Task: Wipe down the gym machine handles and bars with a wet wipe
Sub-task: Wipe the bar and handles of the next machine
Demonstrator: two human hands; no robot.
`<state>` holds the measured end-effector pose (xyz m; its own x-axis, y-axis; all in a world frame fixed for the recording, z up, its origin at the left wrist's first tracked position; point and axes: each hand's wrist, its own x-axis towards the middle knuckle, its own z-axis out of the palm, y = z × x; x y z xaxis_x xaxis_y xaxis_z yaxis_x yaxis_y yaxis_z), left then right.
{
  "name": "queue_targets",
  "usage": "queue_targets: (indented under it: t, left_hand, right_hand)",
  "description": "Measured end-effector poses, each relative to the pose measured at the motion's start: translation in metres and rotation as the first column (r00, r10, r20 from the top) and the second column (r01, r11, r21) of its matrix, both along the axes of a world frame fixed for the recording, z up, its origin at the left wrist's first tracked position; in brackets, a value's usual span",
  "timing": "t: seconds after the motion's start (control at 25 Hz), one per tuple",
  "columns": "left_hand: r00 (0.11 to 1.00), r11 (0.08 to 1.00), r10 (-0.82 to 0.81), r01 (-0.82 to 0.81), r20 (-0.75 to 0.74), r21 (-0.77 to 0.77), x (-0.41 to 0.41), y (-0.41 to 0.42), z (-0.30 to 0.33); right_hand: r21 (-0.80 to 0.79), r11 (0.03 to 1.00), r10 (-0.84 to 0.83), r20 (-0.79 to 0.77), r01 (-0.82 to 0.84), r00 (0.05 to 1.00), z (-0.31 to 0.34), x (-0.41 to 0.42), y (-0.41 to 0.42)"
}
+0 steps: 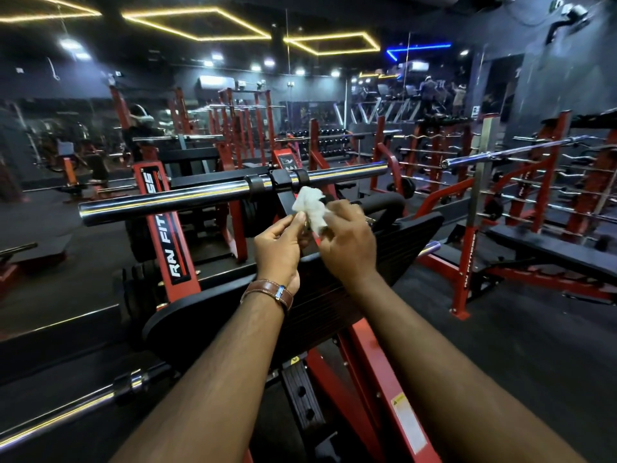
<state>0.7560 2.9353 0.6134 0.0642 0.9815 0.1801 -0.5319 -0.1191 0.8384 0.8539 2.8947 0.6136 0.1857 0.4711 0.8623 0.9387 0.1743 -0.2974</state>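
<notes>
Both hands meet in mid-air over the black footplate (394, 242) of a red leg-press machine (364, 355), and between them sits a crumpled white wet wipe (309, 208). Left hand (280, 242) pinches the wipe's lower edge between thumb and curled fingers; it wears a brown leather watch strap (268, 290) at the wrist. Right hand (347, 238) grips the wipe from the other side, fingers bent around its bunched folds. The wipe stands roughly upright, its longer side running from the fingertips up toward the bar above them, with its loose top splayed open.

Just beyond the hands, nearly touching the top of the wipe, a chrome bar (200, 198) lies crosswise, its long axis running from lower left to upper right. Black collars (278, 182) clamp it at the middle, directly above the wipe. To the left of the hands a red upright with white lettering (167, 228) leans back. Below the left forearm another chrome bar (66, 412) slants toward the lower left. Off to the right of the hands, racks of barbells (534, 168) stand well apart.
</notes>
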Motion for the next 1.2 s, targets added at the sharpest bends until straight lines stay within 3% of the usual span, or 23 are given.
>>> queue_targets:
  t: [0.08, 0.12, 0.16, 0.24, 0.28, 0.32, 0.4, 0.44, 0.48, 0.56, 0.6, 0.68, 0.76, 0.84, 0.92, 1.0, 1.08, 1.16, 1.2]
  left_hand:
    - [0.997, 0.999, 0.026, -0.023, -0.070, 0.039, -0.003, 0.001, 0.001]
    - [0.990, 0.995, 0.058, -0.046, -0.132, 0.089, -0.006, 0.001, 0.003]
    - [0.966, 0.982, 0.113, -0.072, -0.234, 0.175, -0.009, 0.003, 0.005]
    - [0.785, 0.880, 0.348, -0.086, -0.513, 0.466, -0.011, 0.011, 0.009]
    - [0.644, 0.803, 0.482, -0.055, -0.594, 0.593, -0.012, 0.014, 0.011]
    - [0.530, 0.732, 0.580, -0.006, -0.618, 0.681, -0.013, 0.016, 0.014]
    - [0.365, 0.584, 0.722, 0.134, -0.588, 0.801, -0.010, 0.017, 0.020]
    - [0.279, 0.511, 0.785, 0.216, -0.554, 0.832, -0.008, 0.015, 0.023]
    - [0.202, 0.463, 0.825, 0.295, -0.528, 0.836, -0.007, 0.016, 0.027]
    - [0.114, 0.417, 0.863, 0.392, -0.493, 0.820, -0.006, 0.014, 0.033]
    - [0.075, 0.397, 0.881, 0.418, -0.466, 0.817, -0.006, 0.013, 0.036]
    - [-0.034, 0.352, 0.924, 0.466, -0.381, 0.812, -0.004, 0.014, 0.036]
    - [-0.094, 0.343, 0.935, 0.484, -0.342, 0.805, -0.004, 0.010, 0.035]
    - [-0.111, 0.342, 0.938, 0.466, -0.330, 0.816, -0.001, 0.010, 0.032]
    - [-0.077, 0.299, 0.952, 0.448, -0.297, 0.843, 0.003, 0.012, 0.029]
    - [-0.067, 0.282, 0.957, 0.435, -0.282, 0.855, 0.005, 0.013, 0.025]
    - [-0.088, 0.277, 0.960, 0.424, -0.265, 0.862, 0.008, 0.009, 0.023]
    - [-0.104, 0.264, 0.964, 0.446, -0.243, 0.855, 0.010, 0.009, 0.022]
    - [-0.114, 0.257, 0.966, 0.460, -0.230, 0.850, 0.011, 0.009, 0.022]
  right_hand:
    - [0.029, 0.986, -0.151, -0.242, 0.162, 0.958, 0.008, 0.031, 0.007]
    - [-0.016, 0.981, -0.190, -0.286, 0.194, 0.939, 0.010, 0.034, 0.009]
    - [-0.044, 0.985, -0.172, -0.228, 0.167, 0.958, 0.010, 0.026, 0.009]
    - [-0.035, 0.999, -0.036, 0.058, 0.038, 0.998, -0.001, 0.002, 0.007]
    - [-0.019, 1.000, 0.003, 0.104, -0.001, 0.995, -0.002, 0.004, 0.007]
    - [0.008, 1.000, -0.001, 0.052, 0.001, 0.999, 0.000, 0.016, 0.011]
    - [0.044, 0.991, -0.106, -0.285, 0.123, 0.953, 0.007, 0.045, 0.018]
    - [0.028, 0.989, -0.124, -0.360, 0.144, 0.925, 0.007, 0.048, 0.020]
    - [0.041, 0.992, -0.099, -0.306, 0.117, 0.947, 0.005, 0.044, 0.022]
    - [0.093, 0.995, -0.018, -0.018, 0.020, 1.000, -0.010, 0.026, 0.022]
    - [0.109, 0.994, -0.003, 0.022, 0.001, 1.000, -0.010, 0.030, 0.022]
    - [0.150, 0.985, -0.058, -0.195, 0.088, 0.979, -0.003, 0.052, 0.028]
    - [0.146, 0.972, -0.122, -0.344, 0.182, 0.931, -0.001, 0.055, 0.031]
    - [0.166, 0.982, -0.042, -0.262, 0.088, 0.964, -0.011, 0.030, 0.026]
    - [0.214, 0.977, 0.097, -0.357, -0.019, 0.929, -0.016, 0.017, 0.022]
    - [0.260, 0.956, 0.076, -0.670, 0.137, 0.738, -0.011, 0.037, 0.033]
    - [0.235, 0.936, 0.142, -0.933, 0.262, 0.329, 0.004, 0.065, 0.046]
    - [0.296, 0.919, 0.323, -0.944, 0.261, -0.067, 0.020, 0.076, 0.055]
    - [0.323, 0.909, 0.377, -0.907, 0.264, -0.188, 0.023, 0.072, 0.054]
